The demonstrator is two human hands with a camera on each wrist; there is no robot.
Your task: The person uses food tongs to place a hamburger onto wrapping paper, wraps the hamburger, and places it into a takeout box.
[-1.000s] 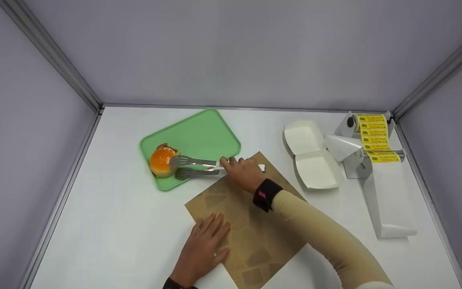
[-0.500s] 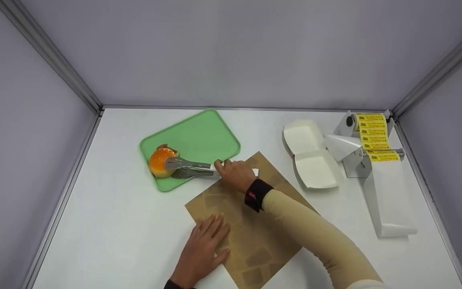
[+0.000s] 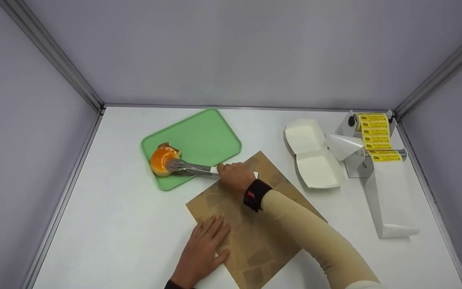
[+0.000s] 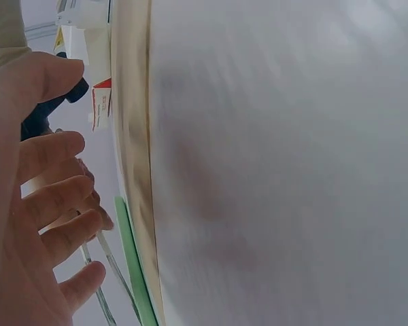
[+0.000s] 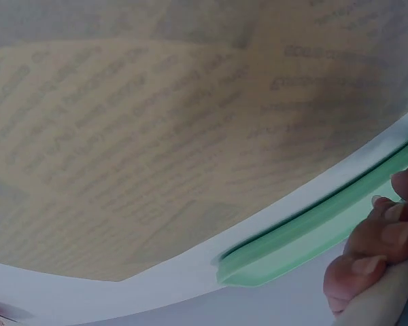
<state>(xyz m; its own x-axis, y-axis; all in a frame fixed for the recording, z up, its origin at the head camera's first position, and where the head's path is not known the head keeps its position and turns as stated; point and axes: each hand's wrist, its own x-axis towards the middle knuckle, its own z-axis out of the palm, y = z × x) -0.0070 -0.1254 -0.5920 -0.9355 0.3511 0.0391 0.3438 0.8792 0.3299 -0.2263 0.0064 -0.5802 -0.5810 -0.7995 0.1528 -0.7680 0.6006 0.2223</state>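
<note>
My right hand (image 3: 237, 176) grips the white handle of metal tongs (image 3: 197, 169) in the head view. Their slotted tips overlap the right side of a burger (image 3: 161, 161) with a glossy orange bun, which sits at the left end of a green tray (image 3: 203, 138). Curled fingers (image 5: 357, 272) around the handle show in the right wrist view. With fingers spread, my left hand (image 3: 203, 251) rests on the left edge of a brown printed paper sheet (image 3: 251, 241), which lies askew on the table. The far tong arm is partly hidden behind the near one.
An opened white burger box (image 3: 318, 170) stands right of the paper. Beyond it is a label dispenser (image 3: 357, 164) with a roll of yellow labels (image 3: 374, 130) and a long white backing strip (image 3: 395, 200). Grey walls (image 3: 231, 52) enclose the white table (image 3: 106, 224).
My right hand has shifted slightly left, bringing the tong tips further onto the bun. The two tong arms have drawn closer together. My left hand stays in place on the paper.
</note>
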